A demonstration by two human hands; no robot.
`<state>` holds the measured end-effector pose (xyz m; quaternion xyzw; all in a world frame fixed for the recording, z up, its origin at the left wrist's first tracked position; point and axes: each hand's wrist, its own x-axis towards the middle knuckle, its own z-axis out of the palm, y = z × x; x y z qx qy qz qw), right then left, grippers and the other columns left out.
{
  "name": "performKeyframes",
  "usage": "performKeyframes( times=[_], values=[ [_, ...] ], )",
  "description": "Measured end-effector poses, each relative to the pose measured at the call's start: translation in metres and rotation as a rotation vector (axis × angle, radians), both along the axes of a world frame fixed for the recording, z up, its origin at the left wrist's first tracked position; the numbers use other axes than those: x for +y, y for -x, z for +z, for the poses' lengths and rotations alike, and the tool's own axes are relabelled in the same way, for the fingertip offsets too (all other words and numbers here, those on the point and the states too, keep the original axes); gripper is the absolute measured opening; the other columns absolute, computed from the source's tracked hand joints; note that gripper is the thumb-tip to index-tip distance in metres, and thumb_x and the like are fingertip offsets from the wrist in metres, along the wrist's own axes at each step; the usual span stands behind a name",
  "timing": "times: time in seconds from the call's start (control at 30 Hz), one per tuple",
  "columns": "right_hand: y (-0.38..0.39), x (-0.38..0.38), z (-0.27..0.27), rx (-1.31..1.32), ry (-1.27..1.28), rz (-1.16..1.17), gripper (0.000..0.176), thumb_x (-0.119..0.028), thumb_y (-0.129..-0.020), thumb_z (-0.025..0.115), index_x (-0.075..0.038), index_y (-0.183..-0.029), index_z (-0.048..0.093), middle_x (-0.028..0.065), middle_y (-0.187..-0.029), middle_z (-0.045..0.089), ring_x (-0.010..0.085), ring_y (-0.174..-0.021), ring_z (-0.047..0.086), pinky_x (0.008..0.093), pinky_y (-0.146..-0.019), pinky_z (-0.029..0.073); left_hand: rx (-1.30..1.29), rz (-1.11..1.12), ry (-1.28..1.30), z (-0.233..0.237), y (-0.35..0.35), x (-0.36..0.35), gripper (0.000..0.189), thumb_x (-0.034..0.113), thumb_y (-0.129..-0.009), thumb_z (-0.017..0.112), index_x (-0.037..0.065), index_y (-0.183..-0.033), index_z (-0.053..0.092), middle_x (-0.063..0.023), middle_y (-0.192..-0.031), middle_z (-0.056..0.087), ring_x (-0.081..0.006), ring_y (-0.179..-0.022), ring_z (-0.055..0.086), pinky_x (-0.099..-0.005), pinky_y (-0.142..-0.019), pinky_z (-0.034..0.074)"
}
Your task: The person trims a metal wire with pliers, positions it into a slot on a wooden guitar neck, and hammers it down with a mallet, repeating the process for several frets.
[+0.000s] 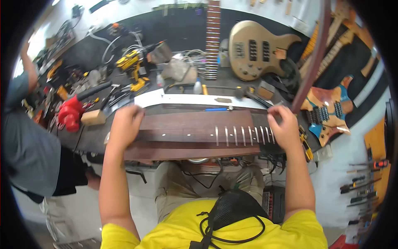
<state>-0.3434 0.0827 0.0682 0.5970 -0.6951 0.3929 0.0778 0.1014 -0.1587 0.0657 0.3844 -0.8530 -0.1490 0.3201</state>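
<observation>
A dark fretboard (178, 136) with pale inlay dots lies lengthwise in front of me, and several silvery frets (235, 136) cross its right part. Beneath it are wide brown wooden boards (186, 120). Over the fretboard's left end is my left hand (129, 124), fingers curled together; anything inside them is hidden. My right hand (284, 123) is just past the right end, thumb and fingers pinched together, and what they hold is too small to name. Behind the fretboard lies a blue-handled tool (217, 109).
At the left is a red power tool (70, 113) beside a wooden block (93, 118). A yellow drill (133, 70), a long white strip (186, 99) and a bass guitar body (253, 50) are farther back. A person in grey (29, 137) stands at my left.
</observation>
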Motion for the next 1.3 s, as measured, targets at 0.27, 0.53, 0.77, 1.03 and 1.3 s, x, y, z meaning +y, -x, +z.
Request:
performKeyframes(
  times=[0.27,0.53,0.77,1.03,1.3],
  values=[
    [-0.035,0.035,-0.095,-0.024,0.434,-0.162,0.014,0.000,-0.090,0.068,-0.001,-0.104,0.069,0.0174,-0.109,0.068,0.0371,-0.108,0.063,0.0475,-0.103,0.048,-0.572,0.146,-0.147,-0.023,-0.042,-0.159,0.025,0.011,-0.082,0.074,0.004,-0.105,0.081,-0.0219,-0.106,0.079,-0.0412,-0.105,0.076,-0.0491,-0.094,0.060],
    [0.006,0.057,-0.058,-0.064,0.482,-0.206,0.008,0.000,-0.091,0.068,-0.002,-0.099,0.068,0.0134,-0.101,0.069,0.0308,-0.101,0.066,0.0393,-0.095,0.051,-0.659,0.350,0.065,-0.055,-0.021,-0.150,0.020,0.018,-0.089,0.070,0.005,-0.101,0.081,-0.0257,-0.108,0.078,-0.0457,-0.106,0.075,-0.0567,-0.091,0.060],
    [0.095,0.121,-0.033,-0.378,0.176,-0.583,0.010,-0.007,-0.094,0.071,0.001,-0.100,0.072,0.0110,-0.091,0.074,0.0258,-0.087,0.071,0.0359,-0.082,0.054,-0.546,0.362,0.168,-0.072,-0.049,-0.178,0.020,0.012,-0.084,0.067,-0.002,-0.096,0.076,-0.0310,-0.101,0.075,-0.0492,-0.101,0.073,-0.0566,-0.091,0.057],
    [0.115,0.155,-0.063,-0.016,-0.595,-0.641,0.051,-0.021,-0.082,0.080,-0.006,-0.129,0.067,0.0236,-0.112,0.070,0.0417,-0.114,0.070,0.0494,-0.100,0.056,0.322,0.270,-0.355,-0.053,-0.096,-0.113,0.012,0.003,-0.101,0.064,0.000,-0.112,0.068,-0.0150,-0.098,0.077,-0.0209,-0.079,0.072,-0.0308,-0.072,0.057],
    [0.146,0.173,-0.070,-0.284,0.000,-0.548,0.045,-0.016,-0.094,0.070,0.009,-0.132,0.065,0.0087,-0.102,0.072,0.0167,-0.098,0.066,0.0342,-0.088,0.054,0.947,-0.084,-0.744,-0.031,-0.009,0.056,0.016,0.007,-0.103,0.064,0.001,-0.116,0.072,-0.0002,-0.093,0.068,-0.0044,-0.075,0.056,-0.0196,-0.065,0.044]
  ],
)
